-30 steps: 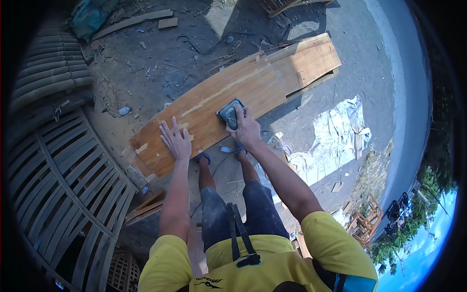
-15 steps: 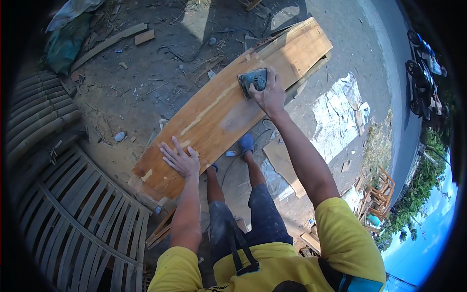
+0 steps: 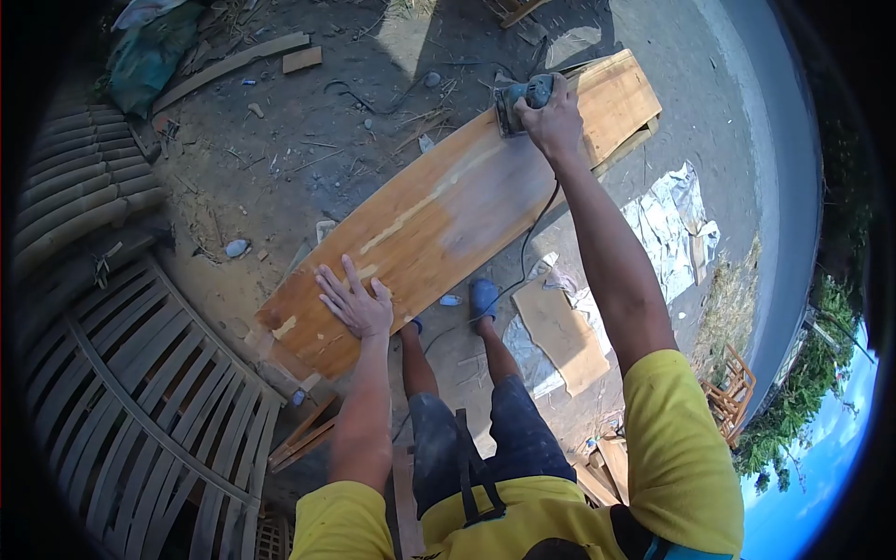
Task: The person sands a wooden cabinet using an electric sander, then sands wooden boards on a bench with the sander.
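Observation:
A long brown wooden board [image 3: 411,252] lies slantwise before me, with a pale filler streak along it and a whitish sanded patch. My right hand [image 3: 553,121] is wrapped round a teal electric sander [image 3: 523,98], which sits at the board's far edge toward its right end. A dark cord [image 3: 530,233] hangs from the sander beneath my right forearm. My left hand [image 3: 357,301] lies flat on the board near its left end, fingers spread, holding nothing.
A slatted bamboo bench [image 3: 149,401] stands at the lower left. A flat wood piece [image 3: 565,336] and a crumpled white sheet [image 3: 667,219] lie on the ground at right. Wood scraps [image 3: 602,471] are near my legs. A road [image 3: 789,140] runs along the right.
My right hand has pushed the sander away across the board to its far edge. The whitish patch looks larger. My left hand stays flat on the board. The motorbikes on the road have left view.

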Tool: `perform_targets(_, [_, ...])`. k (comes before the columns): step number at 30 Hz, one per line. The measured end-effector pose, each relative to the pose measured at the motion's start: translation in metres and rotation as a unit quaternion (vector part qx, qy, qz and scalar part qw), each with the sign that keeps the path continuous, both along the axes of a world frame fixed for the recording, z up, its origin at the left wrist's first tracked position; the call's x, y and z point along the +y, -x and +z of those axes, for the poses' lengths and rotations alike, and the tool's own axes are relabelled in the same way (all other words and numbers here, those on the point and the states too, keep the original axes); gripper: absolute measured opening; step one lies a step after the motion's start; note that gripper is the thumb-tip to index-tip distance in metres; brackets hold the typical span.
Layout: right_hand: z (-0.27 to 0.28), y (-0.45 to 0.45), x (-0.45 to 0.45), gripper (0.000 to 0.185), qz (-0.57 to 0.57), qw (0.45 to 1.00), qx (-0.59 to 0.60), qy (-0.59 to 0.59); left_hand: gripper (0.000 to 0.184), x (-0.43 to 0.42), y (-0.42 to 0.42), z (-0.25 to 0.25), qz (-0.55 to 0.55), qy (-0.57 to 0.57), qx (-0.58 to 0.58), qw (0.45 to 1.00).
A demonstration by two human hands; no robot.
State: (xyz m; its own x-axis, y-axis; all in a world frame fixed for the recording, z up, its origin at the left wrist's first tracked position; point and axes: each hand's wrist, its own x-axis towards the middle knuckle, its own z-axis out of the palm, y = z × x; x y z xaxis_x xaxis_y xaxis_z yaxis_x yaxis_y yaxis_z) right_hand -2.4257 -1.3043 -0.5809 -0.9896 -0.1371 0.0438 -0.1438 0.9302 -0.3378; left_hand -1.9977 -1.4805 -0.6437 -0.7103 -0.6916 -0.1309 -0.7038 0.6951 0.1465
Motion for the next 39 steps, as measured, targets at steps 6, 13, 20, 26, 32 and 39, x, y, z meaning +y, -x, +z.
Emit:
perform_targets(6, [0.016, -0.112, -0.066, 0.091, 0.202, 0.973, -0.105, 0.04, 0.081, -0.001, 0.0, -0.007, -0.011, 0.018, 0.016, 1.0])
perform_targets(13, [0.013, -0.062, -0.045, 0.09, 0.192, 0.977, -0.088, 0.026, 0.08, 0.001, 0.0, -0.005, -0.005, 0.013, 0.003, 1.0])
perform_targets(20, [0.0, -0.007, -0.015, 0.082, 0.05, 0.998, -0.017, 0.023, 0.079, 0.001, 0.001, -0.003, 0.001, 0.008, 0.016, 1.0])
perform_targets(26, [0.008, -0.03, 0.003, 0.079, 0.209, 0.976, -0.06, 0.016, 0.081, 0.0, -0.001, -0.003, -0.002, 0.006, 0.009, 1.0])
perform_targets(32, [0.0, 0.001, 0.012, 0.08, 0.004, 1.0, -0.003, -0.008, 0.081, -0.001, 0.0, -0.003, 0.0, 0.0, 0.023, 1.0])
perform_targets(39, [0.02, -0.129, -0.009, 0.078, 0.251, 0.957, -0.143, 0.018, 0.083, -0.001, 0.001, -0.004, -0.006, 0.004, -0.001, 1.0])
